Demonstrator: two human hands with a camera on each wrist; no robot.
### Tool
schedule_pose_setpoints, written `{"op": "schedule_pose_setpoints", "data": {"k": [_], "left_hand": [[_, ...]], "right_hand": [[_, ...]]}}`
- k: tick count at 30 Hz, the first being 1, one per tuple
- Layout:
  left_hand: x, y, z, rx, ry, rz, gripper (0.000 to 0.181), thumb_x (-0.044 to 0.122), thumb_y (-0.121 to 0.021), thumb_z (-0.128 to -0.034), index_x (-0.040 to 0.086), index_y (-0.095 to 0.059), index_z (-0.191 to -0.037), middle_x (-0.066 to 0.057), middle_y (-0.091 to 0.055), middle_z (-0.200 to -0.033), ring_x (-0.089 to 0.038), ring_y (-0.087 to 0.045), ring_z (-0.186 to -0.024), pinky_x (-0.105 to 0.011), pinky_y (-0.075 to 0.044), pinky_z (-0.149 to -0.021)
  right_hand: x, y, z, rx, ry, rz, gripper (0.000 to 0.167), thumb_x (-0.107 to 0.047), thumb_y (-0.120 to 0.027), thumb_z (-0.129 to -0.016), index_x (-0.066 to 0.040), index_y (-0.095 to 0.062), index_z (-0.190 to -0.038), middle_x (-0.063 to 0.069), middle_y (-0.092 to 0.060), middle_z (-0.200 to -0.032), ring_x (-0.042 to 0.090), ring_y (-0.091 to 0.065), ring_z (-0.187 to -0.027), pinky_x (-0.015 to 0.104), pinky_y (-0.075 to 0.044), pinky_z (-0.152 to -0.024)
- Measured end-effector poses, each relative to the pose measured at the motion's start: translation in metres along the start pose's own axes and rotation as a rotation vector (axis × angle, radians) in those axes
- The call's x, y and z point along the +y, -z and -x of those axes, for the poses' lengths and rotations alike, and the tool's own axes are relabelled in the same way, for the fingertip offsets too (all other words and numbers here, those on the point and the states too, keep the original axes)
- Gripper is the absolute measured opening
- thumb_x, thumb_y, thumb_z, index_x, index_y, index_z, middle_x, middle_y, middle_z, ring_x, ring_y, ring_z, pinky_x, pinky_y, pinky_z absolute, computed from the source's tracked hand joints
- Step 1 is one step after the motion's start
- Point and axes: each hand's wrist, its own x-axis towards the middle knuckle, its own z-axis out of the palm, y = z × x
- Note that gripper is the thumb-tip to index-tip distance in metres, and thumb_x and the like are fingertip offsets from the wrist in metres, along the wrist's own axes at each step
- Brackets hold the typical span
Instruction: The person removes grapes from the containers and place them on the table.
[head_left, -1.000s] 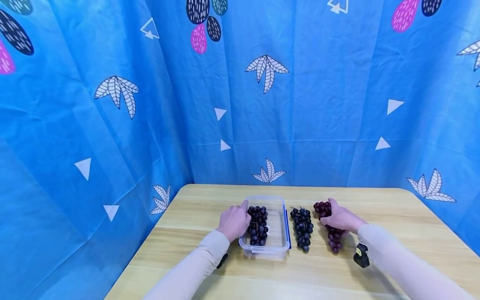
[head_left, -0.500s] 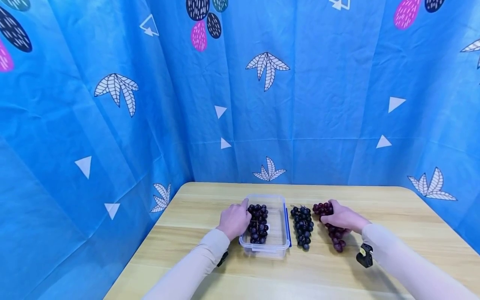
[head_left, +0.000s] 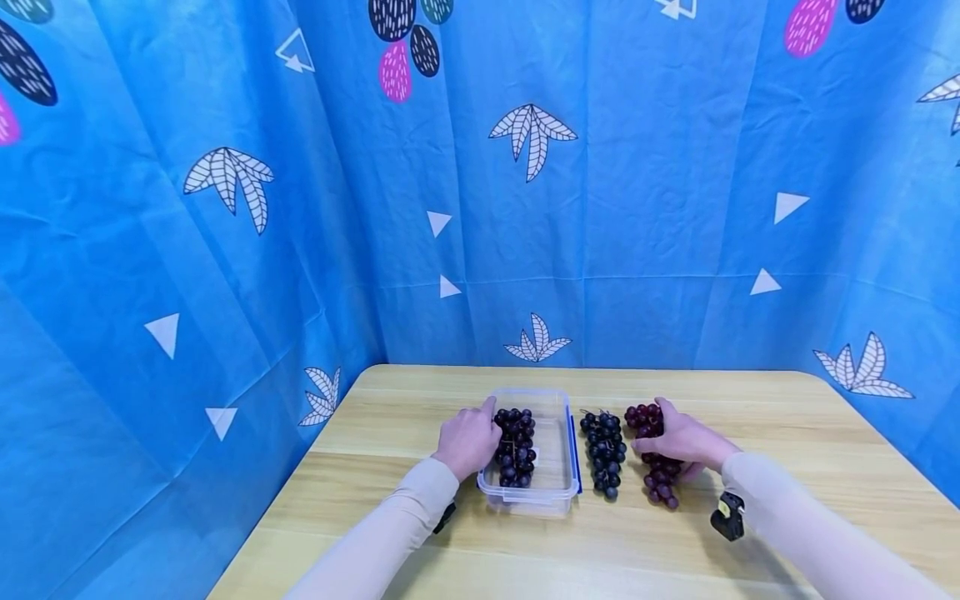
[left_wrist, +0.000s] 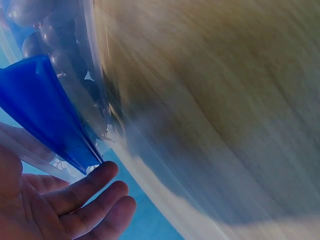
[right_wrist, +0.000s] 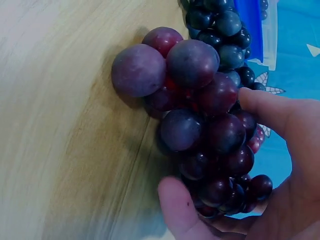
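Observation:
A clear plastic box (head_left: 551,442) with a blue clip on its right side holds a dark grape bunch (head_left: 515,450) along its left side. My left hand (head_left: 467,442) grips the box's left edge; in the left wrist view its fingers (left_wrist: 82,192) lie by a blue clip (left_wrist: 47,107). A black grape bunch (head_left: 604,454) lies just right of the box. Farther right, my right hand (head_left: 686,439) holds a reddish-purple bunch (head_left: 660,483); the right wrist view shows thumb and fingers on both sides of these grapes (right_wrist: 215,135).
A light wooden table (head_left: 420,392) carries everything. Behind it and to the left hangs a blue patterned curtain (head_left: 637,225). The black bunch lies between the box and my right hand.
The lower end of the reddish bunch swung right, then back left. My right thumb has shifted slightly left on it. The left hand and box have stayed in place.

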Motion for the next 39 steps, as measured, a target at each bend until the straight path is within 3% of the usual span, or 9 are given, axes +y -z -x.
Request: {"op": "schedule_pose_setpoints", "data": {"k": [4, 9, 21, 24, 26, 28, 39], "left_hand": [[0.0, -0.001, -0.001, 0.001, -0.002, -0.009, 0.055, 0.027, -0.052, -0.0984, 0.012, -0.045, -0.151, -0.008, -0.07, -0.086, -0.018, -0.058, -0.067, -0.033, -0.048, -0.052], [0.0, -0.001, -0.001, -0.011, 0.004, -0.014, 0.056, 0.028, -0.052, -0.0989, 0.013, -0.044, -0.152, -0.007, -0.067, -0.082, -0.016, -0.055, -0.065, -0.032, -0.047, -0.051], [-0.001, -0.001, 0.0, 0.008, -0.012, -0.008, 0.055, 0.027, -0.052, -0.0977, 0.011, -0.046, -0.15, -0.008, -0.069, -0.083, -0.018, -0.06, -0.069, -0.033, -0.049, -0.053], [-0.001, 0.0, 0.0, 0.001, -0.014, -0.005, 0.055, 0.026, -0.052, -0.0982, 0.01, -0.046, -0.151, -0.006, -0.067, -0.078, -0.017, -0.058, -0.065, -0.032, -0.047, -0.05], [-0.001, 0.0, 0.0, 0.0, -0.015, 0.003, 0.055, 0.026, -0.052, -0.0983, 0.01, -0.046, -0.151, -0.005, -0.064, -0.075, -0.016, -0.055, -0.062, -0.03, -0.045, -0.048], [-0.001, 0.0, 0.0, -0.001, -0.013, 0.0, 0.055, 0.026, -0.051, -0.0989, 0.01, -0.045, -0.151, -0.004, -0.062, -0.072, -0.015, -0.053, -0.06, -0.029, -0.043, -0.047], [-0.001, -0.001, 0.0, -0.006, -0.003, 0.012, 0.055, 0.025, -0.05, -0.0989, 0.011, -0.044, -0.152, 0.0, -0.054, -0.065, -0.014, -0.05, -0.057, -0.029, -0.042, -0.046]], "right_hand": [[-0.002, 0.0, 0.002, 0.008, -0.002, 0.038, 0.111, -0.053, -0.067, -0.092, -0.002, 0.005, -0.16, 0.045, -0.019, -0.152, 0.028, -0.067, -0.078, 0.043, -0.058, -0.051], [-0.002, -0.002, 0.004, 0.026, 0.015, 0.064, 0.106, -0.045, -0.067, -0.093, -0.002, 0.003, -0.16, 0.046, -0.024, -0.15, 0.023, -0.061, -0.058, 0.041, -0.056, -0.049], [-0.002, 0.004, 0.004, 0.052, 0.042, 0.11, 0.112, -0.055, -0.069, -0.089, 0.002, -0.002, -0.159, 0.047, -0.033, -0.145, 0.022, -0.054, -0.053, 0.043, -0.054, -0.051], [-0.007, 0.008, 0.006, 0.093, 0.079, 0.201, 0.11, -0.057, -0.068, -0.089, 0.007, -0.01, -0.157, 0.047, -0.035, -0.143, 0.043, -0.066, -0.081, 0.057, -0.056, -0.073], [-0.011, 0.01, 0.008, 0.126, 0.099, 0.266, 0.108, -0.058, -0.067, -0.089, 0.009, -0.015, -0.155, 0.048, -0.035, -0.143, 0.056, -0.059, -0.107, 0.065, -0.05, -0.089], [-0.016, 0.012, 0.01, 0.156, 0.113, 0.327, 0.105, -0.058, -0.067, -0.089, 0.01, -0.021, -0.154, 0.048, -0.035, -0.142, 0.065, -0.043, -0.124, 0.072, -0.041, -0.097], [-0.054, 0.013, 0.018, 0.198, 0.165, 0.415, 0.086, -0.044, -0.071, -0.089, -0.003, -0.034, -0.155, 0.039, -0.044, -0.141, 0.058, -0.049, -0.123, 0.069, -0.048, -0.085]]}}
